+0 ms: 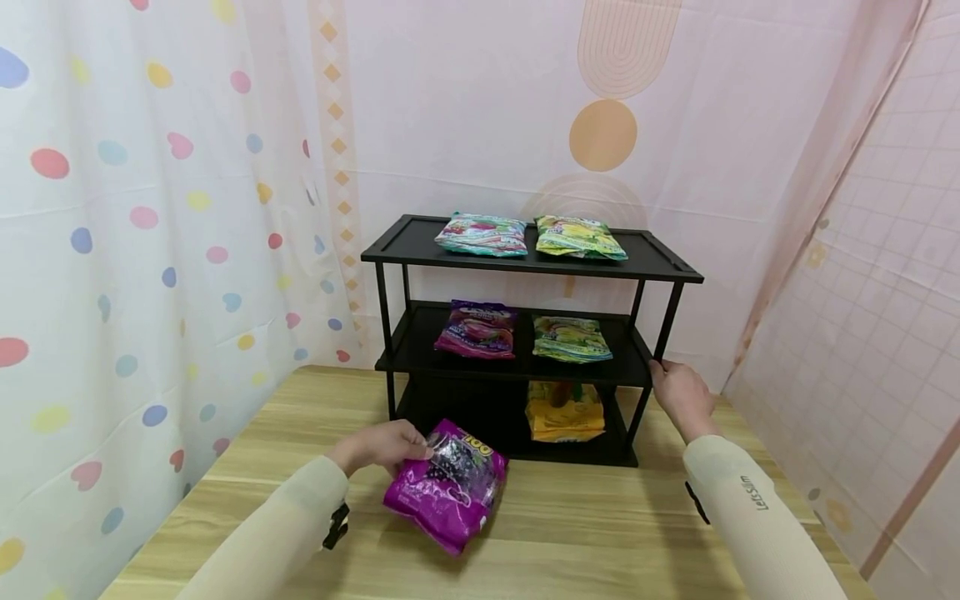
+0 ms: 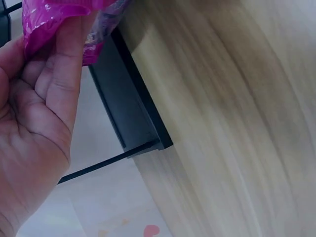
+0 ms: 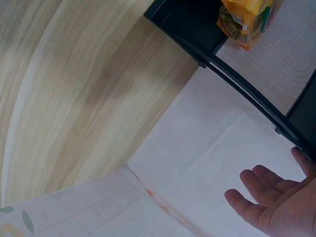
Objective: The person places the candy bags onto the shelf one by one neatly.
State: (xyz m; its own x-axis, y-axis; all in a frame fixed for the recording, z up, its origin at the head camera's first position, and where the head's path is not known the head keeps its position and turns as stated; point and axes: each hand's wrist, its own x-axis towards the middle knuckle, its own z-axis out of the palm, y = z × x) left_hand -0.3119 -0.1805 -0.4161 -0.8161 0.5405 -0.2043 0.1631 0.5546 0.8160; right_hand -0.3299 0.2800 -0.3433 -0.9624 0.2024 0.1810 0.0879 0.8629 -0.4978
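Observation:
My left hand (image 1: pixel 386 446) pinches a purple bag of candy (image 1: pixel 450 487) with dark grapes printed on it, by its left edge. The bag is tilted in front of the rack's bottom shelf; in the left wrist view, fingers curl behind the purple wrapper (image 2: pixel 42 24). A black three-tier rack (image 1: pixel 517 371) stands on the table. My right hand (image 1: pixel 682 396) touches the rack's right side at the middle shelf. In the right wrist view, several fingers of the right hand (image 3: pixel 284 202) extend loosely, one meeting the rack's edge; the thumb is hidden there.
On the top shelf lie a teal bag (image 1: pixel 482 234) and a yellow-green bag (image 1: pixel 579 238). The middle shelf bears a dark purple-pink bag (image 1: pixel 477 330) and another yellow-green bag (image 1: pixel 572 339). An orange-yellow bag (image 1: pixel 565 412) sits at the bottom right. Curtains (image 1: pixel 187 208) surround the wooden table (image 1: pixel 570 533).

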